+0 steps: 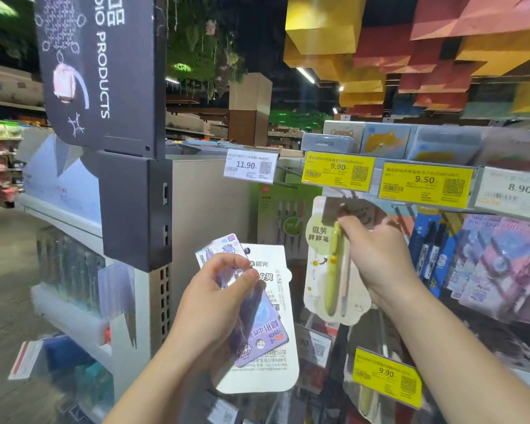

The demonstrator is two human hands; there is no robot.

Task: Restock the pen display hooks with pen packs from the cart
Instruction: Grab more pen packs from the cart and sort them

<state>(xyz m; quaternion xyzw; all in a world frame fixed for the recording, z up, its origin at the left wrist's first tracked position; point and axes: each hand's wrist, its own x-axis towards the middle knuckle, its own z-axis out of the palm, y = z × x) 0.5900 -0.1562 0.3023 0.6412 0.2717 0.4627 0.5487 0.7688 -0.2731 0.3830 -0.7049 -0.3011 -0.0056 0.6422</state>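
My right hand (377,255) pinches the top of a cream pen pack (322,270) with a yellow-green pen inside, held up just below the yellow 9.90 price tag (338,171). The hook behind that tag is hidden by the pack and my fingers. My left hand (214,304) grips two packs together lower left: a purple pack (257,325) in front and a white-backed pack (273,362) behind it, printed side facing me.
Hooks carry a 11.90 tag (251,166), a 9.50 tag (426,183) and an 8.90 tag (514,189). Purple and blue pen packs (490,258) hang at right, a green pack (276,215) behind. A dark sign post (135,209) stands at left. A lower 9.90 tag (386,374) juts forward.
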